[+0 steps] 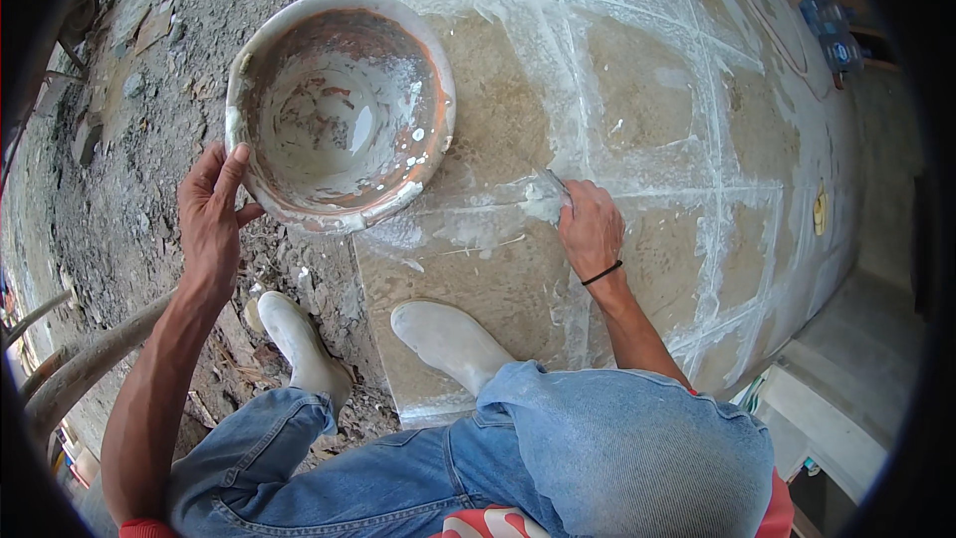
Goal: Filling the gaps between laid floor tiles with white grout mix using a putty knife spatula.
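Note:
My left hand (212, 204) grips the near left rim of a wide clay bowl (423, 70), thumb on top and fingers beneath. White paste coats the bowl's inside, with a wet pool of it at the bottom. In my right hand (595, 224) is a small flat scraper (556, 182), most of it hidden by the fingers. Its tip is at a smear of white grout (539, 201) on a tile joint. The tan tiled floor (478, 304) carries white grout along its joints and in hazy streaks.
Rough dirt and rubble (129, 179) lie left of the tile edge. Wooden poles (95, 354) stand at lower left. My white boots (438, 334) straddle the edge. At far right are a yellow object (820, 212), a blue plastic bottle (842, 52), a cable (772, 35) and a concrete step (827, 428).

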{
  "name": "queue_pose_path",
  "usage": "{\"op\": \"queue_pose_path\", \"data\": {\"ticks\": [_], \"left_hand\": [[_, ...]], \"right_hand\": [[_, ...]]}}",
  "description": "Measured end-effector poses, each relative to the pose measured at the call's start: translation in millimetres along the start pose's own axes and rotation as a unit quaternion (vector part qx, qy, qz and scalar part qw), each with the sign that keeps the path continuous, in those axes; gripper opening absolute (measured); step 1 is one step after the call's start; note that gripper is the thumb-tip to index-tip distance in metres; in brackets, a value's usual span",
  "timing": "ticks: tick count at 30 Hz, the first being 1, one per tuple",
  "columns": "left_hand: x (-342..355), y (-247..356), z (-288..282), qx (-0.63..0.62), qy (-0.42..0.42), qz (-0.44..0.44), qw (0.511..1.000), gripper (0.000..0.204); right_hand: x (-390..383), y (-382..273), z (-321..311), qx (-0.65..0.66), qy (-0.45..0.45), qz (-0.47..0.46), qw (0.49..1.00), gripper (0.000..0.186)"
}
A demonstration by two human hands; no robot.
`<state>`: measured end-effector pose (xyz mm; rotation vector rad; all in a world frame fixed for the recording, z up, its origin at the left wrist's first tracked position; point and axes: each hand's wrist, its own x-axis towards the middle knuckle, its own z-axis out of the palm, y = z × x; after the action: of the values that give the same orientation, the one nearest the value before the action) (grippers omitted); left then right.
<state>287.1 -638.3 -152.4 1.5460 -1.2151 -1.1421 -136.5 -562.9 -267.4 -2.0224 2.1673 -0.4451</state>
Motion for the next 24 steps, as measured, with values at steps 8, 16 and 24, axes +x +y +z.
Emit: {"op": "queue_pose_path", "data": {"ticks": [8, 16, 24], "left_hand": [[-1, -1, -6, 0.012, -0.020, -0.019, 1.000, 0.027], [0, 0, 0, 0.007, -0.017, -0.026, 0.999, 0.027], [0, -1, -4, 0.006, -0.017, -0.014, 1.000, 0.028]], "right_hand": [[-1, 30, -10, -0.060, -0.021, -0.121, 0.991, 0.019], [-30, 36, 2, -0.049, -0.020, 0.112, 0.992, 0.025], [-22, -22, 26, 0.095, -0.040, 0.046, 0.994, 0.019]]}}
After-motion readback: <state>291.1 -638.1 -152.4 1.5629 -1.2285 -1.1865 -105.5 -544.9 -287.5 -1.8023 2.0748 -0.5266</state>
